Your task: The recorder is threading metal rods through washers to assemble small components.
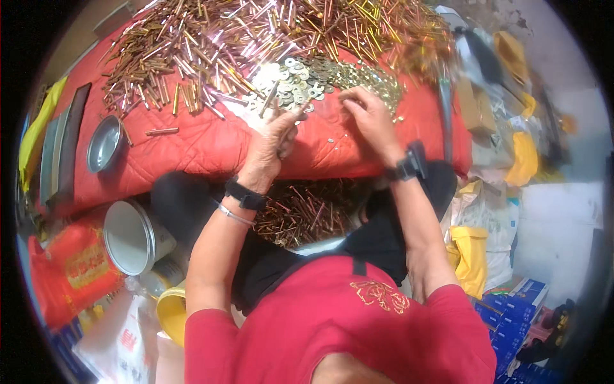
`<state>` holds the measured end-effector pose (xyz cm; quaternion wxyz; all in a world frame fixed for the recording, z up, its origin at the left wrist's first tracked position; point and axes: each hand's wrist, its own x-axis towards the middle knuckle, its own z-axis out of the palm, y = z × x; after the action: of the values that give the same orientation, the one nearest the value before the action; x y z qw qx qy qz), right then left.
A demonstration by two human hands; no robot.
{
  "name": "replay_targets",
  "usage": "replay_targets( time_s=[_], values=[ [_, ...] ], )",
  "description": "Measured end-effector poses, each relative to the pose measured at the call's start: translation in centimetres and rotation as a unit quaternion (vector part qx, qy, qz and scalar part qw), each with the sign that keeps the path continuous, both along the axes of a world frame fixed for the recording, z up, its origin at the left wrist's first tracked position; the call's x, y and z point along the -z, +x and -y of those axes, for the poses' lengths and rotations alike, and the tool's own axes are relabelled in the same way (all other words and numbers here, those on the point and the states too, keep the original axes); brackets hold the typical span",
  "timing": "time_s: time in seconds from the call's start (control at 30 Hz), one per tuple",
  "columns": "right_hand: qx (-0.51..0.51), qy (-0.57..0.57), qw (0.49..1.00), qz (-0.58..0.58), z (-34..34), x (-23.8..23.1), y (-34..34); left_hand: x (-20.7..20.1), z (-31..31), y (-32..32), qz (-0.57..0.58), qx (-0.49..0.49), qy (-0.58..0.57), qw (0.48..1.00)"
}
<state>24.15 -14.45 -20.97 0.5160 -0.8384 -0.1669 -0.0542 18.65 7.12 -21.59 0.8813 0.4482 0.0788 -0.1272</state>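
A red cloth-covered table [192, 144] bears a large heap of long brass-coloured bolts [256, 32]. At the heap's near side lie flat round washers [297, 78], with small gold-coloured nuts [368, 78] to their right. My left hand [278, 137] is closed around a thin bolt [269, 97] that sticks up past the thumb, just in front of the washers. Another rod end seems to show by its fingertips, too blurred to be sure. My right hand [372, 121] hovers near the nuts, fingers curled in a pinch; what they hold, if anything, is hidden.
A metal bowl [105, 144] rests at the table's left. More bolts [304, 214] lie in a container between my knees. On the left stand a white bucket [131, 237] and a red bag [77, 272]; on the right, yellow bags [470, 259] and blue boxes [515, 320].
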Motion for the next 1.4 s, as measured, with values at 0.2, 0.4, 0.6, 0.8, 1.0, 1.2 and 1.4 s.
replay_targets(
  time_s=[0.2, 0.4, 0.6, 0.8, 1.0, 1.2, 1.4],
  values=[
    [-0.067, 0.203, 0.974, -0.070, -3.5, -2.0, -2.6, -1.0, 0.2, -0.8, 0.035, 0.029, 0.058, 0.997],
    [-0.095, 0.173, 0.980, -0.041, -3.7, -2.8, -2.9, -0.9, -0.2, -0.9, 0.024, 0.055, 0.057, 0.997],
    [-0.118, 0.014, 0.987, -0.104, -2.1, -4.3, -3.0, -0.9, -0.4, -0.7, 0.035, 0.103, 0.095, 0.990],
    [-0.166, 0.017, 0.985, 0.035, -2.1, -4.8, -3.1, -0.2, -1.0, -0.1, -0.041, 0.212, -0.092, 0.972],
    [-0.102, 0.013, 0.991, -0.080, -2.3, -4.3, -3.7, -0.8, -0.7, -0.4, 0.010, 0.166, 0.007, 0.986],
    [-0.137, -0.102, 0.982, -0.085, -1.4, -4.7, -3.1, -1.1, -0.7, -0.5, 0.055, 0.130, 0.135, 0.981],
    [-0.105, -0.012, 0.992, -0.066, -2.0, -3.5, -3.5, -0.8, -0.7, -0.4, 0.017, 0.149, 0.083, 0.985]
  ],
)
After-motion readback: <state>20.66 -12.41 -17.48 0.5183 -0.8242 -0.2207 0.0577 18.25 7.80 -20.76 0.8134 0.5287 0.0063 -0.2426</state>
